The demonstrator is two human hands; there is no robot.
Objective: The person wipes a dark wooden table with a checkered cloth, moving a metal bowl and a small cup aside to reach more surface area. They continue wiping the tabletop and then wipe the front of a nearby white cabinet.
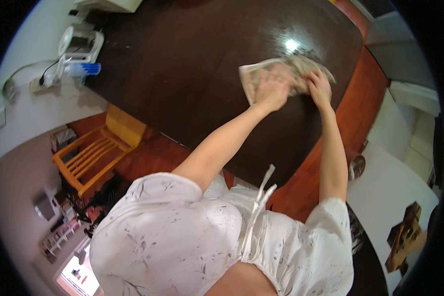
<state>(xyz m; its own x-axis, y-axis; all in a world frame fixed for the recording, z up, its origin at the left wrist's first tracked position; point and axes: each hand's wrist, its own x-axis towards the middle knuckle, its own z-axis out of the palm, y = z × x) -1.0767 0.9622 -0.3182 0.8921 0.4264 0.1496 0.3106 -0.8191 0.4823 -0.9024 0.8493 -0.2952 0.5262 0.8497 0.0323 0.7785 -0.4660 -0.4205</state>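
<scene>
A light, patterned cloth (249,76) lies bunched on the dark wooden table (170,74), near its right-hand end. My left hand (273,87) presses flat on the cloth with its fingers spread and somewhat blurred. Just to the right, my right hand (320,87) has its fingers bent over the cloth's right part, gripping the fabric. Beyond the cloth, a bright light reflection shows on the tabletop.
A wooden chair (96,155) with a slatted back stands at the table's left edge. A small white appliance (79,42) and a blue-and-white bottle (83,69) are by the wall at upper left. Reddish wooden floor (366,88) runs along the right side.
</scene>
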